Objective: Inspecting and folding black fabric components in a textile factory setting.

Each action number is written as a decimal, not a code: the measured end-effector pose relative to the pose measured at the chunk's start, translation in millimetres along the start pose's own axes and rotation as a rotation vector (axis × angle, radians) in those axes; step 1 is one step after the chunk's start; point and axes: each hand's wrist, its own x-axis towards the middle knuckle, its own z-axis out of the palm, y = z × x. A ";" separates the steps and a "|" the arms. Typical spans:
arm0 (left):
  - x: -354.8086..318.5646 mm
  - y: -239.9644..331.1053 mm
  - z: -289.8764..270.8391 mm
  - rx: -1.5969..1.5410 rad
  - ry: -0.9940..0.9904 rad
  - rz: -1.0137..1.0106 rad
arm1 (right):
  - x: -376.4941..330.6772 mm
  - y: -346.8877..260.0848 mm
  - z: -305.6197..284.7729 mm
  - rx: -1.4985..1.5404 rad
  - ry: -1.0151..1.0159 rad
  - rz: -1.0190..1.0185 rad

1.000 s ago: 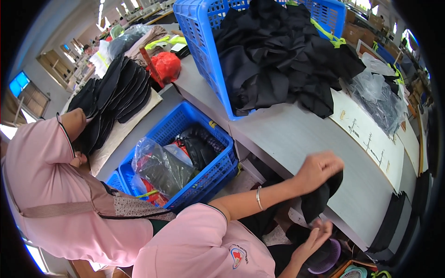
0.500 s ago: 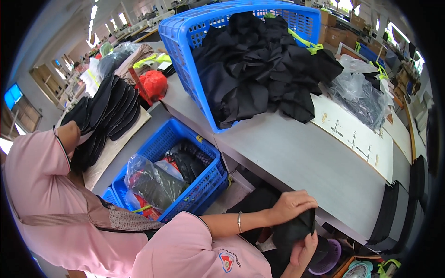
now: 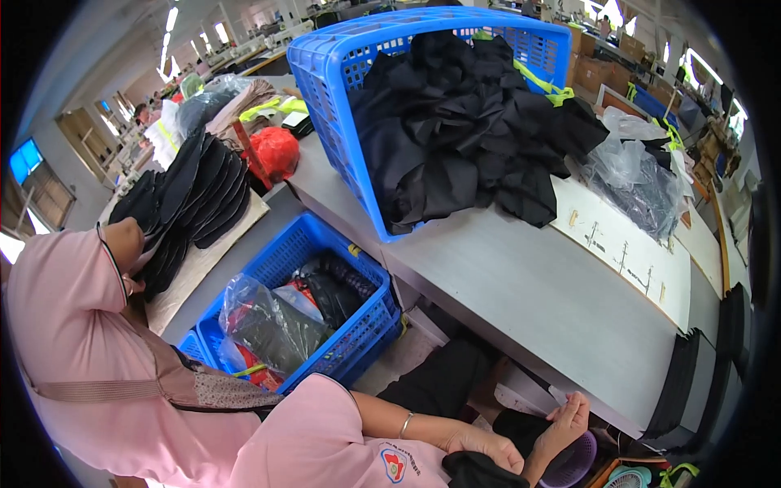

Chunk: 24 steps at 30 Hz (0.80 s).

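Black cloth (image 3: 480, 472) has dropped under the left hand (image 3: 486, 446).

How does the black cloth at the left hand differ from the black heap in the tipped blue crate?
Size: the black cloth shows as a small bunch, cut off by the picture's lower edge; the black heap is far bigger, with many folds.
Place: the cloth is at the left hand, off the table; the heap spills from the blue crate onto it.
Shared: both are black and crumpled.
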 end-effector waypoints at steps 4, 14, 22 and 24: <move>-12.5 10.0 -11.1 -0.023 0.031 0.083 | -27.6 -16.7 -14.1 0.292 -0.279 0.148; -48.5 -10.7 -15.5 -0.245 0.167 0.010 | -95.8 -70.5 -34.4 -0.682 -0.590 -0.185; -42.1 -39.5 -42.3 -0.482 0.075 -0.087 | -65.2 -24.5 -25.0 0.036 -0.452 0.332; -36.2 -43.4 -51.5 -0.284 -0.059 -0.010 | -51.5 -7.1 -7.7 -0.013 -0.420 0.252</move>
